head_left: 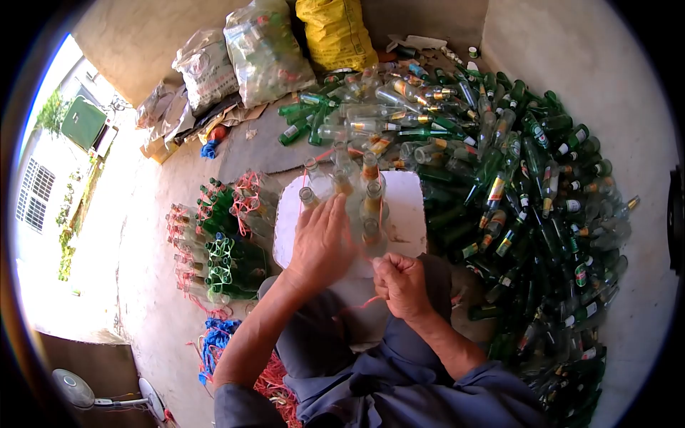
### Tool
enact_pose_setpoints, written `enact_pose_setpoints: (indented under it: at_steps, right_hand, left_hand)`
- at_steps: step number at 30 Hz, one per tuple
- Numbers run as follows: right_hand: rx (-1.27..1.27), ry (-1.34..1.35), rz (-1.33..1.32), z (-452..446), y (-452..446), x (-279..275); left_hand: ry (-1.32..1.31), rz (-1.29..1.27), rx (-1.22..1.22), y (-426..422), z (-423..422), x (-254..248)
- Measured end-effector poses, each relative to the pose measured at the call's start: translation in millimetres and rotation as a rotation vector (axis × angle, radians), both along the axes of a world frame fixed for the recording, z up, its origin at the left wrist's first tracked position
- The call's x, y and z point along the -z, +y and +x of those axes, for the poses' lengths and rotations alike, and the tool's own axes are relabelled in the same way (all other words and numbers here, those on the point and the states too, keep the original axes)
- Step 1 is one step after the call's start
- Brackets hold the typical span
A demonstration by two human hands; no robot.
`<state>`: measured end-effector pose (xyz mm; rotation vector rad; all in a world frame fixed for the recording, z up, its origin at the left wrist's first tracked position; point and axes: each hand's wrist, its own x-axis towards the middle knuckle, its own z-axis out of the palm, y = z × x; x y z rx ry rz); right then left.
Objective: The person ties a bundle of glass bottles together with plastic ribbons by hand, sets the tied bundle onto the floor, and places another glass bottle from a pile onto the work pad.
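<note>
Lower ctr: dark trousers seen on lap; red/blue twine heap at lower L of frame. R hand, just R of ctr: fingers clenched on pink string, loose end hanging L. L hand, ctr: fingers extended together over clear bottles; grip on string or glass can't be told. Bottles stood upright in a group on white board, ctr, string run round them. Tied bundles placed L of board. Loose bottles piled upper ctr to lower R; filled sacks set at top.
</note>
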<state>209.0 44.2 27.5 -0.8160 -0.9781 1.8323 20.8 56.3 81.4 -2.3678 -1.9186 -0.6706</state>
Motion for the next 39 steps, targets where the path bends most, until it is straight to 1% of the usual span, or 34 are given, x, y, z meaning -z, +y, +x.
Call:
enact_pose_setpoints:
  at_steps: [4, 7, 10, 16, 19, 22, 25, 31, 34, 37, 39]
  right_hand:
    - [-0.028, -0.023, -0.001, 9.8, -3.9, 0.5]
    - [-0.022, -0.044, 0.046, 15.4, -6.3, 7.0]
    - [-0.044, -0.068, 0.013, 16.3, -14.7, 11.1]
    - [-0.048, -0.159, 0.084, 23.7, -15.7, 5.6]
    - [-0.037, -0.263, 0.250, 28.1, -11.9, 5.5]
    - [-0.062, -0.317, 0.345, 31.5, -7.3, -4.1]
    - [-0.104, -0.329, 0.355, 33.9, -4.5, -7.6]
    - [-0.216, -0.422, 0.497, 43.6, 12.2, -19.3]
    - [-0.229, -0.457, 0.661, 46.0, 25.7, -30.6]
    - [-0.254, -0.579, 0.794, 47.9, 40.4, -52.0]
    - [-0.241, -0.549, 0.848, 47.8, 52.8, -60.9]
  left_hand:
    - [-0.006, 0.061, -0.025, 1.5, 2.9, 5.9]
    - [-0.027, 0.196, -0.033, 3.1, 9.0, 2.1]
    - [-0.023, 0.192, -0.040, 2.0, 10.7, 0.7]
    - [-0.035, 0.215, -0.039, 2.8, 10.8, 5.3]
    - [-0.071, 0.096, -0.026, 1.3, 5.2, 11.5]
    - [-0.069, 0.111, -0.026, 1.8, 4.9, 13.6]
    - [-0.082, 0.107, -0.007, 1.0, 5.4, 12.4]
    - [-0.104, 0.139, -0.020, 0.7, 7.3, 16.0]
    - [-0.114, 0.144, -0.010, 1.2, 6.1, 16.2]
    - [-0.124, 0.145, -0.014, 1.9, 6.2, 17.5]
    - [-0.131, 0.149, -0.016, 1.5, 6.6, 17.7]
